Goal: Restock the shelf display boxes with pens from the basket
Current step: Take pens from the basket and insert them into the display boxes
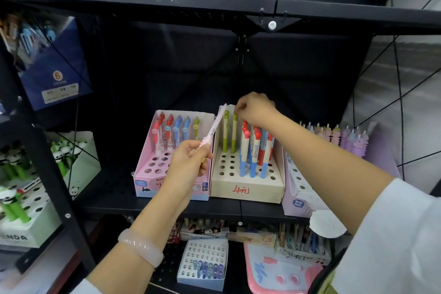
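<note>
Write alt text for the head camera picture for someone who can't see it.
A person's right hand pinches the top of a green pen standing in a beige display box on a black shelf, while the left hand holds a pale pink pen angled up beside it. A pink display box of red, blue and green pens sits to the left.

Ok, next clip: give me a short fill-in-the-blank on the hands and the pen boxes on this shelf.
1. The left hand holds a ____ pen.
2. The right hand pinches the top of a ____ pen in the beige box.
3. The beige box stands to the ____ of the pink box.

Missing words: pink; green; right
</note>
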`<control>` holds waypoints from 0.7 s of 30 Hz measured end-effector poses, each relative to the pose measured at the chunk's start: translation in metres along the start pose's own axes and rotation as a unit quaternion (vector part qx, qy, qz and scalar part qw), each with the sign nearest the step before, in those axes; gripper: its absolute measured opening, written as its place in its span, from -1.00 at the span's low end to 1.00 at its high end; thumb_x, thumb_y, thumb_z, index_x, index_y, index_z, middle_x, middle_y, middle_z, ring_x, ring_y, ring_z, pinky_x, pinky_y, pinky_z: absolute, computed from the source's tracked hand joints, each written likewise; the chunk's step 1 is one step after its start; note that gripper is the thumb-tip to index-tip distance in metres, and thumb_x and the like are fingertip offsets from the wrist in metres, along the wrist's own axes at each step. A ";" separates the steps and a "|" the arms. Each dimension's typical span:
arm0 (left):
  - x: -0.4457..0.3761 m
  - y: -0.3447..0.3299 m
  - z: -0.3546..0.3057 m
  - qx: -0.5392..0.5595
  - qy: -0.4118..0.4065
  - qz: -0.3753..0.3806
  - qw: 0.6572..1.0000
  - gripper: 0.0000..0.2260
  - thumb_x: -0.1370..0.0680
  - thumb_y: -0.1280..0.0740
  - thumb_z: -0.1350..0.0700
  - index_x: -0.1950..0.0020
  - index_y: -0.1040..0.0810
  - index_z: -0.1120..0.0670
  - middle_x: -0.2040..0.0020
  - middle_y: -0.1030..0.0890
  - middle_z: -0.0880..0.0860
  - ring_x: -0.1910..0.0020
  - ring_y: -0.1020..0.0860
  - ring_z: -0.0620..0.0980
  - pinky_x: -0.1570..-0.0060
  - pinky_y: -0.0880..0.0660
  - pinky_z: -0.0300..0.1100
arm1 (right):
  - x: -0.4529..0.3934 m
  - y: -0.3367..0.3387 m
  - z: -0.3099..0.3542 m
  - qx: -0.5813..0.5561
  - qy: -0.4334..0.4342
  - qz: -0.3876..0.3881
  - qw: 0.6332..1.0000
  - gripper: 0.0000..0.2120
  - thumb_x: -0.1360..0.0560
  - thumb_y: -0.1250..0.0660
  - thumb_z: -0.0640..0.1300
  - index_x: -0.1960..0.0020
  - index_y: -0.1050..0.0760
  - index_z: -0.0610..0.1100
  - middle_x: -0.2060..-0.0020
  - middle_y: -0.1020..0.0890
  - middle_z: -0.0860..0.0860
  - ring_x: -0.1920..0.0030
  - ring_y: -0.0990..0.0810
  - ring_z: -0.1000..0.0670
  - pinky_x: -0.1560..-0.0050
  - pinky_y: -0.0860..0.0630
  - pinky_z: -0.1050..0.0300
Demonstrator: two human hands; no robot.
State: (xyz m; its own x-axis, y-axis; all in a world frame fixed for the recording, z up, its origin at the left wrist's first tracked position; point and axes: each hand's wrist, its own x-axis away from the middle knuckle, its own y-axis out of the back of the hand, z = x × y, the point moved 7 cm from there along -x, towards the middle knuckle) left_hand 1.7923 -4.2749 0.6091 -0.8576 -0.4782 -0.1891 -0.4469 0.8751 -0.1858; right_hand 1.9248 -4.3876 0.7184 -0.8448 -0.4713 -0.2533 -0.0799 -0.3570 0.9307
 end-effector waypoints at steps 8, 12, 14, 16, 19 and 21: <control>0.006 -0.020 -0.044 -0.051 -0.096 -0.017 0.994 -0.95 -0.52 -0.33 0.13 0.12 -0.58 0.04 0.43 -0.58 -0.10 0.51 -0.42 -0.24 0.52 -0.37 -0.39 | 0.073 0.047 0.033 -0.046 0.295 -0.139 0.944 -0.69 -0.53 -0.23 -0.16 -0.26 -0.50 -0.06 -0.20 -0.54 0.00 -0.27 -0.43 -0.02 -0.26 -0.34 0.04; 0.019 -0.055 -0.063 -0.034 -0.123 0.027 0.991 -0.95 -0.48 -0.39 0.09 0.14 -0.60 0.05 0.41 -0.58 -0.07 0.48 -0.44 -0.21 0.47 -0.39 -0.36 | 0.106 0.048 0.016 0.075 0.356 -0.134 0.922 -0.76 -0.53 -0.28 -0.12 -0.18 -0.55 -0.06 0.01 -0.61 0.02 -0.14 -0.48 -0.05 -0.09 -0.28 0.09; 0.027 -0.075 -0.067 -0.023 -0.126 0.051 0.991 -0.95 -0.48 -0.38 0.10 0.10 -0.59 0.06 0.39 -0.60 -0.05 0.45 -0.49 -0.18 0.44 -0.44 -0.33 | 0.115 0.057 -0.001 0.078 0.345 -0.164 0.921 -0.79 -0.50 -0.33 -0.16 -0.12 -0.59 -0.10 0.10 -0.62 -0.02 -0.07 -0.50 -0.09 -0.03 -0.23 0.11; 0.033 -0.096 -0.067 -0.004 -0.122 0.068 0.990 -0.94 -0.51 -0.35 0.14 0.03 -0.54 0.04 0.34 -0.64 -0.04 0.41 -0.55 -0.16 0.39 -0.50 -0.33 | 0.122 0.064 -0.024 0.106 0.326 -0.195 0.919 -0.83 -0.47 -0.37 -0.18 -0.05 -0.62 -0.13 0.15 -0.64 -0.04 -0.02 -0.52 -0.13 0.03 -0.27 0.10; 0.038 -0.127 -0.061 -0.018 -0.119 0.102 0.988 -0.86 -0.54 -0.30 0.14 -0.02 -0.45 -0.08 0.15 -0.63 -0.09 0.20 -0.61 -0.18 0.24 -0.54 -0.37 | 0.124 0.072 -0.074 0.092 0.239 -0.219 0.942 -0.82 -0.46 -0.40 -0.16 -0.04 -0.63 -0.17 0.09 -0.61 -0.08 0.03 -0.49 -0.14 0.10 -0.42 0.02; 0.040 -0.145 -0.054 -0.076 -0.120 0.145 0.979 -0.83 -0.56 -0.27 0.14 -0.09 -0.43 -0.10 -0.03 -0.57 -0.12 0.03 -0.55 -0.25 0.09 -0.49 -0.43 | 0.122 0.074 -0.115 0.029 0.144 -0.225 0.963 -0.82 -0.47 -0.38 -0.16 -0.04 -0.62 -0.20 0.13 -0.58 -0.12 0.08 -0.49 -0.12 0.10 -0.42 0.02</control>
State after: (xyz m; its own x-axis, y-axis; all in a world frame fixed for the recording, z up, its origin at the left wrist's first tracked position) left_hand 1.8095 -4.4171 0.6806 -0.8780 -0.1955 -0.4370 -0.2416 0.9690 0.0519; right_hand 1.8771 -4.5645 0.7261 -0.5367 -0.4872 -0.6889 -0.4390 -0.5360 0.7211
